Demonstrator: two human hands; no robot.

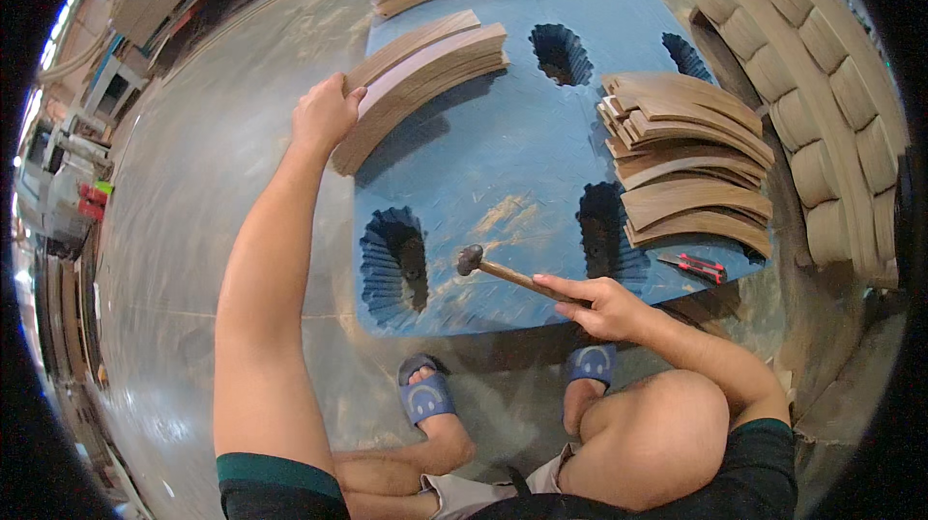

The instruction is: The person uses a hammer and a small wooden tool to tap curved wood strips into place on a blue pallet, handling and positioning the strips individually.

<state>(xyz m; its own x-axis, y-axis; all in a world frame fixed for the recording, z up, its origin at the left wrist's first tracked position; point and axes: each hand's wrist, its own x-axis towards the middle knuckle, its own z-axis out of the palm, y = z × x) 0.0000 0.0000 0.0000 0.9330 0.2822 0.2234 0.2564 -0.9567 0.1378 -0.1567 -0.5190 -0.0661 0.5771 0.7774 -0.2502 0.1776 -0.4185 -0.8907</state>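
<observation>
Gripping curved wood strips [425, 75], left hand [324, 114] | right hand [599, 307] closed on hammer [507, 272] | blue pallet [503, 162]

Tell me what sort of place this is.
Probably a woodworking shop floor. Stacks of curved wooden pieces lie on a blue pallet, the left hand grips one stack, the right hand holds a hammer, and machinery stands at the left.
</observation>
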